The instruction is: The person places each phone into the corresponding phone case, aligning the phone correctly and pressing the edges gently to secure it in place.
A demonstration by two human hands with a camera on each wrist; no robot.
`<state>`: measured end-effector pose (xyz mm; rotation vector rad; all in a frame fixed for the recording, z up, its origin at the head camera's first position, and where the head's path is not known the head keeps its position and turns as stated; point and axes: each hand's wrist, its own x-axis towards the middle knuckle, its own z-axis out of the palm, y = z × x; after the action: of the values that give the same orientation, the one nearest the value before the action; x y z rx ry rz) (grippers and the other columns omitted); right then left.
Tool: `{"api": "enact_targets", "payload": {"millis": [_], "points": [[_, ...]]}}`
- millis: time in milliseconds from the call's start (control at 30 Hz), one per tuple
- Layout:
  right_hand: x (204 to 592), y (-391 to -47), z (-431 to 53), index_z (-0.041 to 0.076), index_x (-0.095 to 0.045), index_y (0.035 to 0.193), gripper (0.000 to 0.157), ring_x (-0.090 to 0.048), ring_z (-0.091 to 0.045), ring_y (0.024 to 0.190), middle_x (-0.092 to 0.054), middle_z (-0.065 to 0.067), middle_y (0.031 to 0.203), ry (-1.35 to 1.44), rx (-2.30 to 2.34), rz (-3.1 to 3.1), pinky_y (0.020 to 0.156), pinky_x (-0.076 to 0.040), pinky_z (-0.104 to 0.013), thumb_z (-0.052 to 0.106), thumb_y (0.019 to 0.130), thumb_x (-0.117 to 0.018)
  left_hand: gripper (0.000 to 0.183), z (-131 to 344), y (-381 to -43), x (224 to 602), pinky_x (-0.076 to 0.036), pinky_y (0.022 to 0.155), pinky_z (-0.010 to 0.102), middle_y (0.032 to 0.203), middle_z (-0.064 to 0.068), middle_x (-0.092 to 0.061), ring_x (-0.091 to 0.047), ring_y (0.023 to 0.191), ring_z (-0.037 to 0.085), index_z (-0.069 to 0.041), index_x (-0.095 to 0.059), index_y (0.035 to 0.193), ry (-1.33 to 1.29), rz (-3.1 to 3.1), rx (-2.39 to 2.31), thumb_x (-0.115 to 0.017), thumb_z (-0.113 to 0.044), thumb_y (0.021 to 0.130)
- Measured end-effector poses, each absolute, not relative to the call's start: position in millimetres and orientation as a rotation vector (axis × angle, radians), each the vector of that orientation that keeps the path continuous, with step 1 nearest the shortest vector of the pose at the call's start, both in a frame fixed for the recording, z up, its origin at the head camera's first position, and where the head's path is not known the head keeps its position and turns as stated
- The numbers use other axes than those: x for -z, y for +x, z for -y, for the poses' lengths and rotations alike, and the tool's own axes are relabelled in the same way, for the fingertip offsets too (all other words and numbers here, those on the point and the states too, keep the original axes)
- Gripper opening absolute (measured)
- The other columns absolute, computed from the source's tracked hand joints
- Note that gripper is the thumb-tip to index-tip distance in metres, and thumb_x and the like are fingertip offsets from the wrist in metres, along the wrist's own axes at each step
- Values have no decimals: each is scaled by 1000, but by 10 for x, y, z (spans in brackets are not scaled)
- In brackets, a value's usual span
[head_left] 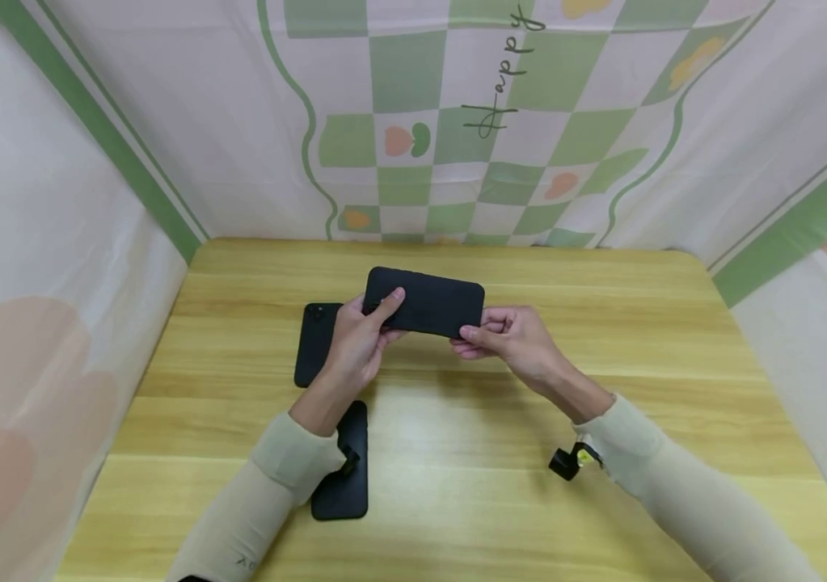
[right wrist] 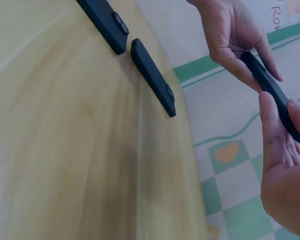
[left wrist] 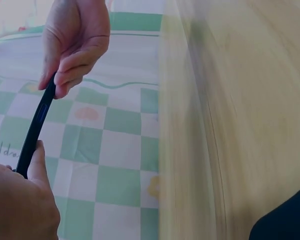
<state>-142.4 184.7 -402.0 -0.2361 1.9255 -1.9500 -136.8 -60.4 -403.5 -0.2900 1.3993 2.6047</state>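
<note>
A black phone (head_left: 431, 301) is held sideways above the far part of the table, its plain dark face toward the head view. My left hand (head_left: 356, 343) grips its left end, thumb laid over the face and fingers behind. At the lower right corner, my right hand (head_left: 518, 339) pinches the phone between thumb and fingers. The left wrist view shows the phone's thin side edge (left wrist: 36, 127), with a small slot or button along it. In the right wrist view both hands hold its opposite ends.
Two more black phones lie on the wooden table (head_left: 602, 388). One phone (head_left: 313, 352), its camera bump showing, is partly behind the left hand; the other phone (head_left: 348, 497) lies nearer, partly under the left sleeve (head_left: 267, 477). Patterned cloth (head_left: 413, 73) hangs behind the table.
</note>
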Motion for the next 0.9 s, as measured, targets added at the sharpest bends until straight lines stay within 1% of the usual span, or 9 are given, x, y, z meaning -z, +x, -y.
{"api": "enact_targets", "payload": {"millis": [100, 200, 300, 433, 567, 667, 800, 867, 900], "points": [[4053, -1411, -1835, -12, -70, 113, 17, -80, -29, 90, -80, -20, 97, -208, 2006, -1875, 84, -64, -43, -1, 101, -70, 35, 580, -1360, 4035, -62, 93, 35, 125, 20, -68, -74, 114, 27, 6, -59, 135, -308, -1390, -2625, -69, -7, 104], [4074, -1398, -1817, -9, -71, 102, 7, -80, -28, 90, -80, -17, 94, -203, 2055, -1834, 85, -64, -42, -1, 101, -69, 35, 555, -1356, 4037, -61, 93, 32, 121, 19, -69, -76, 110, 25, 7, -60, 133, -316, -1387, -2635, -70, -4, 102], [4089, -1382, -1796, -5, -69, 89, 13, -80, -26, 90, -80, -17, 93, -200, 2086, -1811, 86, -64, -42, -1, 102, -69, 34, 531, -1356, 4045, -62, 92, 30, 119, 17, -70, -76, 107, 22, 6, -61, 132, -323, -1392, -2639, -72, -2, 100], [4104, -1354, -1758, -3, -68, 85, 17, -80, -25, 90, -80, -16, 93, -184, 2105, -1811, 86, -64, -42, -1, 102, -69, 28, 499, -1356, 4072, -63, 81, 24, 108, 12, -71, -77, 91, 16, 4, -64, 123, -352, -1413, -2642, -75, 1, 98], [4104, -1326, -1708, -4, -67, 85, 17, -80, -27, 91, -80, -17, 93, -187, 2126, -1814, 88, -63, -44, 0, 101, -70, 27, 460, -1353, 4088, -63, 76, 23, 100, 8, -69, -75, 82, 13, 2, -62, 120, -357, -1401, -2638, -74, 6, 96], [4099, -1311, -1686, -4, -67, 85, 17, -80, -27, 91, -80, -17, 94, -194, 2122, -1814, 89, -63, -46, 0, 101, -71, 31, 452, -1348, 4084, -64, 78, 25, 104, 10, -70, -77, 89, 15, 1, -61, 126, -355, -1388, -2633, -71, 7, 98], [4090, -1313, -1703, -4, -69, 92, 10, -80, -25, 89, -81, -15, 94, -180, 2064, -1835, 90, -62, -47, 1, 100, -71, 35, 491, -1358, 4073, -64, 78, 25, 111, 11, -70, -77, 94, 17, 2, -59, 132, -345, -1421, -2586, -70, 5, 99], [4070, -1328, -1728, -4, -69, 100, 5, -80, -22, 87, -81, -11, 94, -149, 2035, -1862, 91, -63, -46, 1, 99, -72, 35, 528, -1370, 4066, -64, 77, 24, 109, 11, -71, -77, 90, 16, 2, -59, 131, -326, -1465, -2535, -71, 4, 99], [4059, -1338, -1743, -4, -69, 102, 6, -79, -20, 86, -80, -9, 93, -132, 2022, -1880, 91, -63, -45, 1, 99, -73, 33, 546, -1378, 4065, -64, 76, 24, 106, 11, -72, -77, 87, 15, 2, -60, 130, -316, -1485, -2509, -72, 3, 99]]}}
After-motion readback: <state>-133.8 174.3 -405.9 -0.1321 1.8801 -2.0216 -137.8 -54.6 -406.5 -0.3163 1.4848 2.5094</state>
